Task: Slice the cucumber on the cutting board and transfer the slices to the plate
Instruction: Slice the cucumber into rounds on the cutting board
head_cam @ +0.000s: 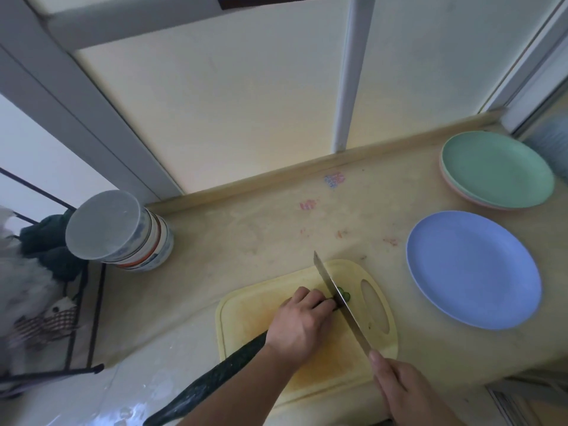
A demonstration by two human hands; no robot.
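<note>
Right hand (408,392) gripping knife (341,305), left hand (302,322) clamping long dark-green cucumber (209,379) on yellow cutting board (246,315).

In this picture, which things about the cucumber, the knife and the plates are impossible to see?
All in the head view:
- Long dark green cucumber: its middle is hidden under the left hand, its near end cut off by the bottom edge.
- Steel knife: its handle is hidden inside the right hand.
- Cut slices: too small to count, partly behind the blade.
- Pink plate: mostly covered by the round green plate.
</note>
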